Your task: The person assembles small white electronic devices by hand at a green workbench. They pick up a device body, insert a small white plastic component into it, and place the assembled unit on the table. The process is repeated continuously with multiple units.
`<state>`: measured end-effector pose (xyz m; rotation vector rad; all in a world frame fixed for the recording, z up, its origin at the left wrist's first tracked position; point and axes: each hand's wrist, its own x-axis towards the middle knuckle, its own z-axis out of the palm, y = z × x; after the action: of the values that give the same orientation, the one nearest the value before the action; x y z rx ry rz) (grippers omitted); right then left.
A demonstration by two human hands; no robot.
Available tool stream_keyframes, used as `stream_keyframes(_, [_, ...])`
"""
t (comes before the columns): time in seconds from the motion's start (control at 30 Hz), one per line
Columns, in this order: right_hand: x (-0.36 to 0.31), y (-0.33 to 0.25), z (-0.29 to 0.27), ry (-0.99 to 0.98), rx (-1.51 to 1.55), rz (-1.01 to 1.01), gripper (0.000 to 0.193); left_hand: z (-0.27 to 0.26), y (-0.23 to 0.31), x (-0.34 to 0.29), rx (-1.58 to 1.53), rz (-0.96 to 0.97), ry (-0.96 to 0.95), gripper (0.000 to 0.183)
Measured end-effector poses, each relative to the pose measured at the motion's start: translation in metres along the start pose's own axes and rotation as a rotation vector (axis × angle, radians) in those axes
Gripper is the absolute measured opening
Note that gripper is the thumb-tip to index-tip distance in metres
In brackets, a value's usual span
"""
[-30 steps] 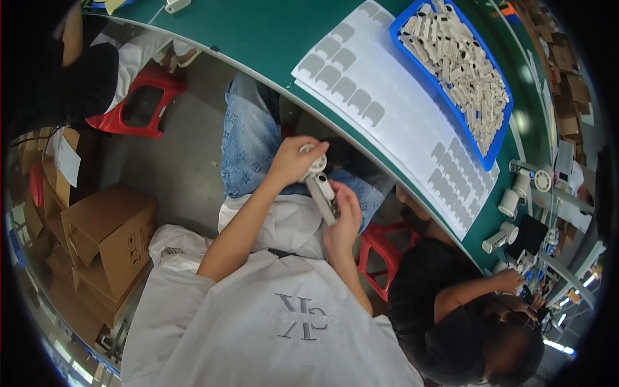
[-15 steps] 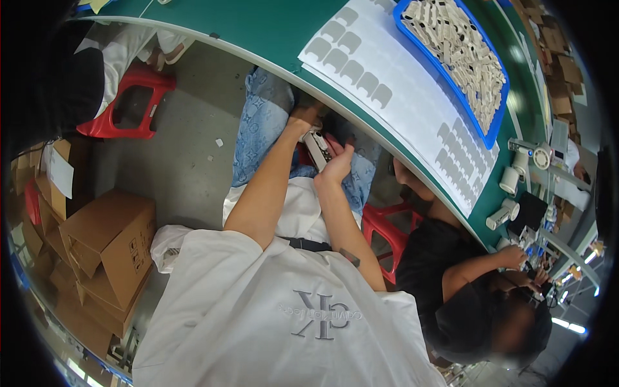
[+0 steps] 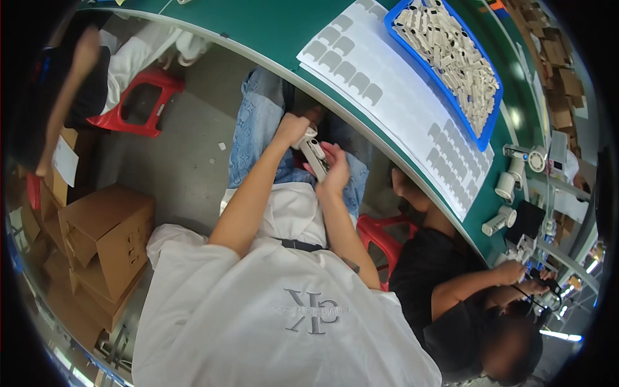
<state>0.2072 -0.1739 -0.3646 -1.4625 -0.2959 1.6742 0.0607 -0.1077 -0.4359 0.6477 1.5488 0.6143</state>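
Note:
Above my lap, close under the table's edge, a white device (image 3: 314,158) with a rounded top end and a long, narrow body is between my hands. My left hand (image 3: 294,129) is closed at the rounded end, its fingertips partly hidden. My right hand (image 3: 337,169) wraps round the lower body from the right side. Dark gaps show along the body, too small to make out.
A blue tray (image 3: 387,24) of small beige plastic parts stands on the green table (image 3: 264,32) beside white sheets (image 3: 387,97) with grey tab shapes. Similar white devices (image 3: 506,186) lie at right. People sit on both sides; red stools (image 3: 155,113) and cardboard boxes (image 3: 116,238) flank me.
The device has turned and come out more from under the table's edge, showing its rounded end. My left hand has shifted slightly left. At far left, a person's arm has come into view.

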Motion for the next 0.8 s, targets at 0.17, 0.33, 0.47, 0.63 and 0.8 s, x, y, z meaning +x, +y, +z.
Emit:
stream_keyframes(0.17, [-0.072,-0.042,0.001,-0.583,-0.333,-0.546,0.038,-0.034,0.062,-0.138,-0.179,0.188,0.123,0.069])
stream_keyframes(0.33, [-0.116,-0.108,0.035,-0.904,-0.474,-1.299,0.043,-0.028,0.11,-0.196,-0.237,0.286,-0.085,0.074])
stream_keyframes(0.47, [-0.129,-0.153,0.044,-1.216,-0.458,-1.359,0.055,0.003,0.145,-0.209,-0.108,0.457,-0.329,0.077])
stream_keyframes(0.63, [-0.129,-0.183,0.058,-1.141,-0.311,-1.619,0.068,0.019,0.199,-0.224,-0.075,0.545,-0.344,0.084])
stream_keyframes(0.8, [-0.131,-0.205,0.063,-1.204,-0.447,-1.658,0.067,0.014,0.234,-0.227,-0.008,0.543,-0.438,0.083])
